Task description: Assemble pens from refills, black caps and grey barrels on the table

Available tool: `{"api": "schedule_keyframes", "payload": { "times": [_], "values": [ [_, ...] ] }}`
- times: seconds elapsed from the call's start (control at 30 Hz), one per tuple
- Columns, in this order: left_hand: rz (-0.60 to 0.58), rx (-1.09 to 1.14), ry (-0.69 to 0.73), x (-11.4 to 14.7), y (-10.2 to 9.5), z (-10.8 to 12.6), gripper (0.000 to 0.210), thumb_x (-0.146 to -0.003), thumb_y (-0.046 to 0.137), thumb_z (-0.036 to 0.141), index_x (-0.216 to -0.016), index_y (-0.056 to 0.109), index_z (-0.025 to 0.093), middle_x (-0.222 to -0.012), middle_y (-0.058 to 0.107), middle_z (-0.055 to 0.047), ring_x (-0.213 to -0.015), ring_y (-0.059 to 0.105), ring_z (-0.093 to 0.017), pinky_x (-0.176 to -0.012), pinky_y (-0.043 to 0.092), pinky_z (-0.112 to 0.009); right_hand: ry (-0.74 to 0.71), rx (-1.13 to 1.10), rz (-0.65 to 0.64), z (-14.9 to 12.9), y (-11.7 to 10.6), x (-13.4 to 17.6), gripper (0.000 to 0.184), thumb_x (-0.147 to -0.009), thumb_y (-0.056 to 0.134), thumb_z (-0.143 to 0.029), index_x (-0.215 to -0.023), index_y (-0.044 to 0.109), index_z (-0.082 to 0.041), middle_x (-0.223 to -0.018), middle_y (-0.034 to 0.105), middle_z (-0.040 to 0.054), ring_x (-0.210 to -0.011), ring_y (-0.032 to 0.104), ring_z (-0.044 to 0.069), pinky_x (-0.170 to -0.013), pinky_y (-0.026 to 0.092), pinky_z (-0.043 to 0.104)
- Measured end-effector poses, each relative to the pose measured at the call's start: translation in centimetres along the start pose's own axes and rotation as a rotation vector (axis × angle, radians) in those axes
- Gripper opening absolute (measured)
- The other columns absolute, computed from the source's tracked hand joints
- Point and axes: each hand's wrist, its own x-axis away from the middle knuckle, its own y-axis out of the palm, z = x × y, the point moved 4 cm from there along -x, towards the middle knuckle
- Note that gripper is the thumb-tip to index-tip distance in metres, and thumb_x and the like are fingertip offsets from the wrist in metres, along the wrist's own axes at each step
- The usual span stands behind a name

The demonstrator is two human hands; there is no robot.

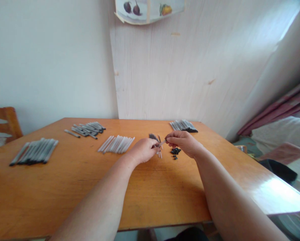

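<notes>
Between my two hands, above the table, is a thin whitish pen barrel (163,143). My left hand (145,150) is closed around its left end. At the other end, the fingertips of my right hand (182,142) are pinched together; something small and dark shows there, too small to name for sure. Just below my right hand lies a small heap of black pen plugs (175,151). Behind my left fingers are dark-tipped pen refills (153,136), partly hidden. Clear empty pen barrels (117,144) lie in a row left of my left hand.
On the wooden table (89,187), black-ended pens (36,151) lie at the far left and a looser pile of pens (86,129) at the back left. Another bundle of pens (182,125) is at the back right. A chair (6,122) stands left; a wall rises behind.
</notes>
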Motion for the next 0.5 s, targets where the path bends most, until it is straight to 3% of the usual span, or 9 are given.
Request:
{"api": "schedule_keyframes", "payload": {
  "times": [0.3,0.5],
  "values": [
    [0.009,-0.014,0.004,-0.07,-0.02,0.17,0.025,-0.084,0.054,0.036,-0.094,0.072,0.022,-0.079,0.069,-0.002,-0.067,0.058,-0.015,-0.059,0.034,-0.025,0.010,0.128,0.019,-0.23,-0.03,0.14,0.023,-0.077,0.063,-0.039,-0.077,0.063,-0.017,-0.073,0.064,0.0049,-0.059,0.053,0.012,-0.054,0.040,0.025],
    [0.017,-0.043,0.019,0.03,-0.21,0.68,0.023,-0.084,0.055,0.035,-0.094,0.071,0.022,-0.082,0.070,-0.003,-0.072,0.060,-0.016,-0.063,0.038,-0.025,-0.008,0.360,0.123,-0.74,0.23,0.22,0.029,-0.081,0.056,-0.044,-0.066,0.055,-0.019,-0.062,0.058,0.0019,-0.053,0.046,0.011,-0.049,0.032,0.025]
  ]
}}
